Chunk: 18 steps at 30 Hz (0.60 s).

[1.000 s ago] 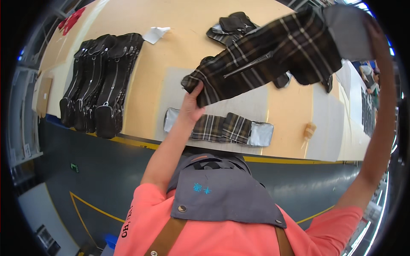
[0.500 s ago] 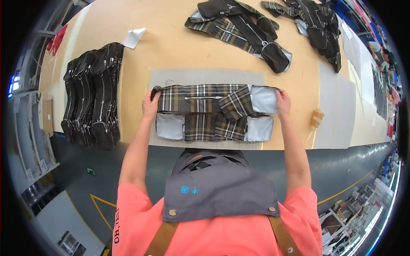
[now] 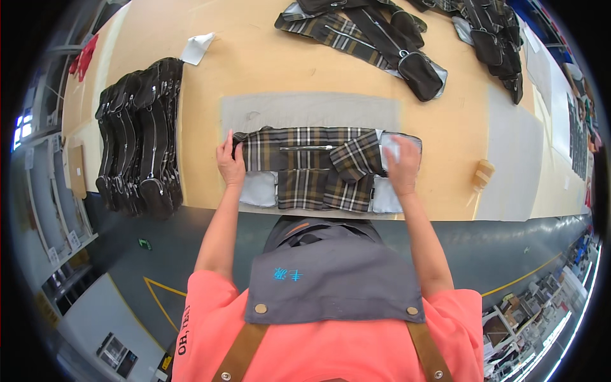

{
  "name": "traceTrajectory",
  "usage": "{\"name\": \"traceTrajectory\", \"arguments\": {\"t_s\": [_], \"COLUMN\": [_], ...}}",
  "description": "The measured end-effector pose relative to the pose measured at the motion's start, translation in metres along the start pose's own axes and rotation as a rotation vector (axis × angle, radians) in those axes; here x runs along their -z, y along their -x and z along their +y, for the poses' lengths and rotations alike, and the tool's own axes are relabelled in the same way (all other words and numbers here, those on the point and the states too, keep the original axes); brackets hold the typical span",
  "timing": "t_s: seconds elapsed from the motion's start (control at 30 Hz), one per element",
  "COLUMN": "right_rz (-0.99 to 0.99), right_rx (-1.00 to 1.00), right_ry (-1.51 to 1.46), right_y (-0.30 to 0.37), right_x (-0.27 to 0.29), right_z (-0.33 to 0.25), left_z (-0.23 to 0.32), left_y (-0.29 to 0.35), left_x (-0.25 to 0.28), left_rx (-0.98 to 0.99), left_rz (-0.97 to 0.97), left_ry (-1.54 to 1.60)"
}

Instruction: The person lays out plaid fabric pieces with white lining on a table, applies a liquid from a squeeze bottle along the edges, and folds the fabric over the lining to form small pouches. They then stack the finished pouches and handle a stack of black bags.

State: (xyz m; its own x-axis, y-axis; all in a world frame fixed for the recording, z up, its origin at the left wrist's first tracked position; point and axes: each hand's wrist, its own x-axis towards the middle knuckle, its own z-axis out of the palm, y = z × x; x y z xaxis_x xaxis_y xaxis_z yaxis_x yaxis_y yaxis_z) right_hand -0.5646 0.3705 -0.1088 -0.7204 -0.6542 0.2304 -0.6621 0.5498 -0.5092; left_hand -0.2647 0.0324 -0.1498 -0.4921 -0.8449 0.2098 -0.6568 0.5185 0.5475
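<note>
A plaid fabric piece [image 3: 261, 153] in dark, brown and white checks lies flat in front of me, with a silver zipper [image 3: 305, 148] across its upper part. Smaller plaid flaps [image 3: 356, 156] rest folded over its right half. Pale grey lining panels [image 3: 259, 189] show at its lower corners and upper right. My left hand [image 3: 230, 162] is at the left end, fingers stretched upward along the edge and thumb near the cloth. Over the upper right lining, my right hand [image 3: 403, 162] has its fingers apart, slightly blurred; whether it touches the cloth I cannot tell.
Several dark zippered pieces [image 3: 127, 140] are stacked at the left. More plaid and dark pieces [image 3: 382, 48] lie at the back, with another heap [image 3: 490, 44] at the far right. A small amber bottle [image 3: 484, 175] lies right, a white scrap [image 3: 198, 48] behind the stack.
My right hand has let go of the right edge and moved left over the lining. My left hand has loosened from the left edge, its fingers now extended. The plaid piece lies almost unchanged.
</note>
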Motion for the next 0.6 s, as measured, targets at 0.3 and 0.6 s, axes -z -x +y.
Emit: {"name": "traceTrajectory", "arguments": {"t_s": [0.3, 0.6], "right_rz": [-0.266, 0.278], "right_rx": [0.145, -0.666], "right_ry": [0.024, -0.710], "right_y": [0.040, 0.030], "right_x": [-0.052, -0.006], "right_z": [-0.055, -0.022], "left_z": [0.010, 0.028], "left_y": [-0.005, -0.009], "left_x": [0.001, 0.016], "left_rx": [0.044, -0.039], "left_rz": [0.124, 0.165], "left_ry": [0.076, 0.117]}}
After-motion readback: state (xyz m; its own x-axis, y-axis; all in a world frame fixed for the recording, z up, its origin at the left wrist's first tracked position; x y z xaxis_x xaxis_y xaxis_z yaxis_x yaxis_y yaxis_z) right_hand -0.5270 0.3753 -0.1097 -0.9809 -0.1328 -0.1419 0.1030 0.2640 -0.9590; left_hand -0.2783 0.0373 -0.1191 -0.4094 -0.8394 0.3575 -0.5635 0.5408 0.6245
